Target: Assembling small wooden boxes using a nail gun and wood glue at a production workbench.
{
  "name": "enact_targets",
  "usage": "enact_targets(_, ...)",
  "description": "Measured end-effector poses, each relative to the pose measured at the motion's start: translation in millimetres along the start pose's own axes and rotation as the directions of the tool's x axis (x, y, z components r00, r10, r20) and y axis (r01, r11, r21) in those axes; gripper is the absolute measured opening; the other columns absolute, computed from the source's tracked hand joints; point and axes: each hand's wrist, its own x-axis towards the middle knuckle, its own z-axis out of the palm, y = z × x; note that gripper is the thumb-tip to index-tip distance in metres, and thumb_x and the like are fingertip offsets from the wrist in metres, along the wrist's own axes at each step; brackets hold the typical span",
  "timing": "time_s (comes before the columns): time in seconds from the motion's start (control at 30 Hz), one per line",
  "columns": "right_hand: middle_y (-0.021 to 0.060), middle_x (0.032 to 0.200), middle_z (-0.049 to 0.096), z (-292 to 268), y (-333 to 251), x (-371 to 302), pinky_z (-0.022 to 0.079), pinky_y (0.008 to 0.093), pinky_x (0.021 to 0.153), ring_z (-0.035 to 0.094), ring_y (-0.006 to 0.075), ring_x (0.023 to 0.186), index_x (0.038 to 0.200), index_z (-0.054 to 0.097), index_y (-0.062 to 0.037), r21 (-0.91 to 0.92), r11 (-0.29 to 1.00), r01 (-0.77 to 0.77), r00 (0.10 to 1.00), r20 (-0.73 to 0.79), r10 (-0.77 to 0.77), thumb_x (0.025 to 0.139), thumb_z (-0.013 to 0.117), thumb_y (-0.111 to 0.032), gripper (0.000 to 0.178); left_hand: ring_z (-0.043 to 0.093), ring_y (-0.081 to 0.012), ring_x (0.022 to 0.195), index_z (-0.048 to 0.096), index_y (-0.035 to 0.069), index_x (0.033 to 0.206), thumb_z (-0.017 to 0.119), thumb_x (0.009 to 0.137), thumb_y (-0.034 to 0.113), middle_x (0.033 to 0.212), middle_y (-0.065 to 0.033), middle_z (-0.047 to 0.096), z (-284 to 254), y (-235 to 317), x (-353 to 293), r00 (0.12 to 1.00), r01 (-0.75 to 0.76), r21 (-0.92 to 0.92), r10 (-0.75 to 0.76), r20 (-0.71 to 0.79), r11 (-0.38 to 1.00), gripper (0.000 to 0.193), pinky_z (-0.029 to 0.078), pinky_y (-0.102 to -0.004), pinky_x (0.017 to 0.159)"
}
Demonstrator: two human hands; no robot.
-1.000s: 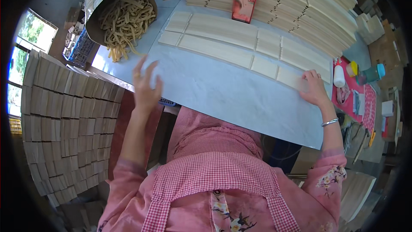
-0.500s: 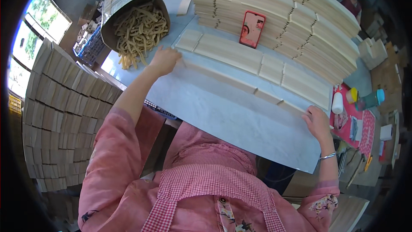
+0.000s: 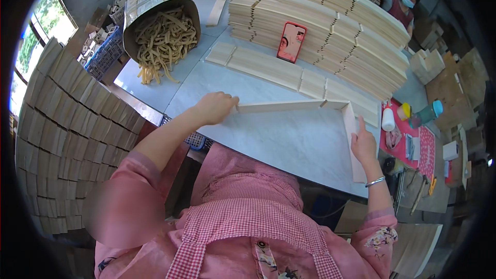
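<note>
A grooved wooden strip (image 3: 289,106) stands on edge on the pale table (image 3: 279,144), bent at its grooves into a corner. Its long side runs toward my left hand (image 3: 219,108), whose fingers are closed around that end. The right-hand panel (image 3: 353,150) of the strip points back toward me. My right hand (image 3: 365,144) grips this panel, thumb on the inner face and forefinger stretched along the outer side. Just beyond lie flat grooved strips (image 3: 263,70). The part of the strip inside my left fist is hidden.
Tall stacks of grooved strips (image 3: 289,8) line the far side, with a red-framed phone (image 3: 291,42) leaning on them. A carton (image 3: 160,2) spills tan bands (image 3: 165,41) at left. A white bottle (image 3: 388,119) and a blue-lidded cup (image 3: 428,114) stand right. Another person (image 3: 400,8) is beyond.
The strip, nearly straight before, is now bent at its right groove. My left hand moved right and nearer me; my right hand shifted slightly left and now grips the turned panel.
</note>
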Motion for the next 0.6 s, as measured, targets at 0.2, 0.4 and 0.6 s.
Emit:
enact_targets(0.2, 0.021, 0.088, 0.073, -22.6, -18.7, 7.5, 0.055, 0.0445, 0.069, 0.069, 0.04, 0.076, 0.125, 0.067, -0.0022, 0.124, 0.956, 0.268, 0.961, 0.038, -0.274, 0.088, 0.062, -0.009, 0.038, 0.068, -0.0354, 0.095, 0.064, 0.004, 0.117, 0.058, 0.087, 0.005, 0.11, -0.0183, 0.07, -5.3, -19.5, 21.9, 0.988, 0.149, -0.206, -0.139, 0.059, 0.967, 0.031, 0.056, -0.043, 0.085)
enact_targets(0.4, 0.0165, 0.082, 0.071, -32.9, -59.7, 11.5, 0.054, 0.0406, 0.068, 0.065, 0.0352, 0.07, 0.115, 0.07, -0.0014, 0.509, 0.809, 0.294, 0.919, 0.084, -0.386, 0.085, 0.064, -0.006, 0.031, 0.069, -0.0315, 0.081, 0.062, 0.001, 0.124, 0.055, 0.084, 0.002, 0.107, -0.018, 0.07, -22.6, -33.9, 25.1, 0.944, 0.328, -0.561, -0.247, 0.218, 0.76, 0.041, 0.06, -0.0402, 0.072)
enact_targets(0.6, 0.009, 0.079, 0.064, -48.6, -129.8, -6.1, 0.051, 0.036, 0.067, 0.059, 0.0268, 0.068, 0.101, 0.07, -0.0032, 0.468, 0.719, 0.514, 0.831, -0.063, -0.553, 0.08, 0.078, -0.013, 0.024, 0.067, -0.0283, 0.07, 0.063, -0.001, 0.12, 0.056, 0.082, 0.003, 0.099, -0.0173, 0.069, -12.8, -17.8, 27.4, 0.964, 0.234, -0.782, -0.245, 0.107, 0.578, 0.038, 0.062, -0.0378, 0.061)
